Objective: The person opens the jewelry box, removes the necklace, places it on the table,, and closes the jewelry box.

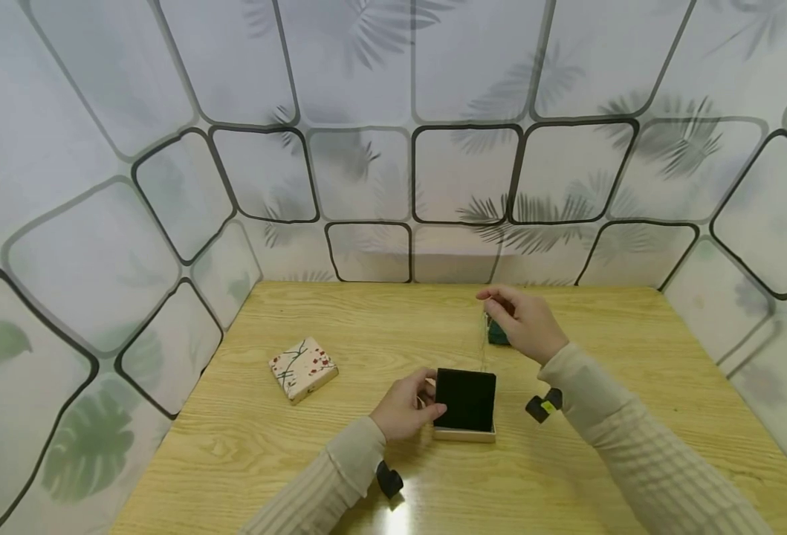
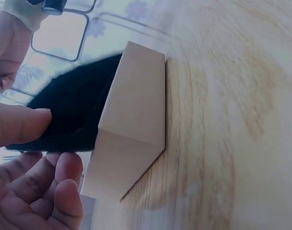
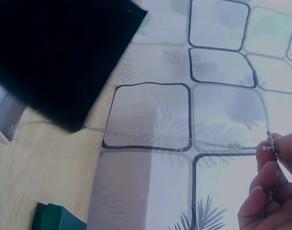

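Observation:
My left hand (image 1: 403,405) pinches a black velvety pad (image 1: 465,400) by its left edge, thumb on the face and fingers behind. The pad stands tilted up out of a small beige box base (image 2: 131,96) on the table. My right hand (image 1: 527,323) is raised beyond the box, pinching one end of a thin silver chain (image 3: 215,144) between thumb and fingertips. From there the chain runs down past the pad's edge toward the box; the right wrist view shows it stretched nearly straight. Its lower end is hard to make out.
A cream box lid (image 1: 304,369) with red blossoms and dark branches lies at the left on the wooden table (image 1: 232,461). A dark green object (image 3: 60,218) sits behind my right hand, partly hidden. Patterned fabric walls (image 1: 366,178) enclose the table's back and sides.

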A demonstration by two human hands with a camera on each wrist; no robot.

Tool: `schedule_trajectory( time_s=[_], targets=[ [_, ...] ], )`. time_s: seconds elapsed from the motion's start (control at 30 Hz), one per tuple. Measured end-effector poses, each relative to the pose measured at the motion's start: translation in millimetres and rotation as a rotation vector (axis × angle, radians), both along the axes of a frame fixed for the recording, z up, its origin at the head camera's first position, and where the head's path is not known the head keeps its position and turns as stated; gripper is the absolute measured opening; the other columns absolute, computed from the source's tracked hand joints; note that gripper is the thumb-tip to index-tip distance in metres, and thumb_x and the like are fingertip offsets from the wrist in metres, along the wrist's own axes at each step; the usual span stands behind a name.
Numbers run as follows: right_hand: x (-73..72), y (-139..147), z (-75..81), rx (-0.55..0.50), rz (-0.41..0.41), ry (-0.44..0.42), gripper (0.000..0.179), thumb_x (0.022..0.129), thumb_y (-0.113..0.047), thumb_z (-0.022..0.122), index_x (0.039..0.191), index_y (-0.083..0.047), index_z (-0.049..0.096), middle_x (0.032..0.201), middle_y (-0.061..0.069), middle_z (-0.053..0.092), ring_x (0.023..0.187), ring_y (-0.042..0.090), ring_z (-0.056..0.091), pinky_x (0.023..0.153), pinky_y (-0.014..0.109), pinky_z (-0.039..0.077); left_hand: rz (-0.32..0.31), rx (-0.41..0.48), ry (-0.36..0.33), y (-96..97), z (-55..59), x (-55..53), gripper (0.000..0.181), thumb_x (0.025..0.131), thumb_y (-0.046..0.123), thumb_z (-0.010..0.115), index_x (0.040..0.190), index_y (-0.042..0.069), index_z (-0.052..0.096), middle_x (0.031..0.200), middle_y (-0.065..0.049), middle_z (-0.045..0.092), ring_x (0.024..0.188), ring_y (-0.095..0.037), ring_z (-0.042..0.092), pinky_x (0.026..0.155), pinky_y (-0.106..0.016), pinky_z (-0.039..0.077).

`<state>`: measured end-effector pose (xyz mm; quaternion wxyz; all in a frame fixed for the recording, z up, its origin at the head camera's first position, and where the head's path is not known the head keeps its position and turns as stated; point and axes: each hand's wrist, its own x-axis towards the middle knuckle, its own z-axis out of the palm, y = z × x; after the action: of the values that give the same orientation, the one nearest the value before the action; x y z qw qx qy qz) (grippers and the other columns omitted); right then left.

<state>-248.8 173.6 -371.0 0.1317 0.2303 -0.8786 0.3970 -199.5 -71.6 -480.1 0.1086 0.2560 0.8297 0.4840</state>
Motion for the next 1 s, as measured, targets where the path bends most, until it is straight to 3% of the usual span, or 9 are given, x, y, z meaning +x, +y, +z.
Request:
schedule_trajectory(
  time_s=[0.17, 0.37, 0.6, 0.73, 0.83, 1.0],
  targets=[
    [-1.8, 3.6, 4.0, 0.017, -0.032, 0.010, 0.025, 0.102, -0.022, 0.050, 0.117, -0.009, 0.066, 0.097, 0.003, 0.068, 0.074, 0.013, 0.058, 0.061, 0.030, 0.048, 0.000, 0.009, 0.027, 0.2, -0.5, -1.7, 0.061, 0.092, 0.016, 0.067, 0.145, 0.018, 0.037, 0.092, 0.006, 0.062, 0.078, -0.007, 0.058, 0.065, -0.023, 0.049],
    [-4.2, 6.4, 6.7, 0.005, -0.036, -0.029, 0.026, 0.101, -0.025, 0.053, 0.117, -0.009, 0.066, 0.098, 0.004, 0.068, 0.079, 0.015, 0.060, 0.063, 0.031, 0.050, -0.020, 0.007, 0.088, 0.1, -1.9, -3.5, 0.068, 0.091, 0.012, 0.067, 0.148, 0.027, 0.032, 0.091, 0.002, 0.061, 0.074, -0.008, 0.058, 0.063, -0.022, 0.049],
    [-3.8, 6.4, 11.9, -0.014, -0.023, -0.042, 0.026, 0.099, -0.023, 0.056, 0.118, -0.008, 0.065, 0.099, 0.007, 0.068, 0.078, 0.016, 0.060, 0.061, 0.029, 0.049, -0.014, -0.004, 0.106, 1.4, -2.2, -4.4, 0.065, 0.089, 0.012, 0.069, 0.145, 0.016, 0.036, 0.095, -0.002, 0.058, 0.075, -0.005, 0.056, 0.065, -0.021, 0.049],
    [-3.8, 6.4, 14.8, -0.017, -0.010, -0.040, 0.026, 0.099, -0.022, 0.056, 0.118, -0.007, 0.064, 0.097, 0.008, 0.068, 0.078, 0.017, 0.060, 0.061, 0.028, 0.049, 0.002, -0.030, 0.069, 2.1, 0.3, -3.2, 0.065, 0.089, 0.016, 0.070, 0.145, 0.014, 0.036, 0.096, -0.001, 0.057, 0.076, -0.009, 0.056, 0.065, -0.022, 0.049],
    [-3.9, 6.4, 15.9, -0.018, -0.008, -0.043, 0.026, 0.099, -0.023, 0.056, 0.118, -0.007, 0.064, 0.096, 0.007, 0.067, 0.078, 0.017, 0.060, 0.060, 0.028, 0.049, 0.020, -0.072, 0.049, 2.8, 1.2, -2.7, 0.067, 0.089, 0.022, 0.072, 0.145, 0.011, 0.037, 0.101, 0.000, 0.056, 0.084, -0.012, 0.055, 0.069, -0.023, 0.048],
    [-4.9, 5.9, 14.5, -0.029, -0.005, -0.046, 0.025, 0.098, -0.022, 0.057, 0.118, -0.008, 0.064, 0.096, 0.007, 0.068, 0.078, 0.016, 0.061, 0.061, 0.027, 0.050, 0.046, -0.163, 0.078, 2.9, 0.2, -3.2, 0.073, 0.086, 0.031, 0.074, 0.145, 0.006, 0.038, 0.117, -0.001, 0.053, 0.102, -0.017, 0.053, 0.083, -0.028, 0.047]
  ],
)
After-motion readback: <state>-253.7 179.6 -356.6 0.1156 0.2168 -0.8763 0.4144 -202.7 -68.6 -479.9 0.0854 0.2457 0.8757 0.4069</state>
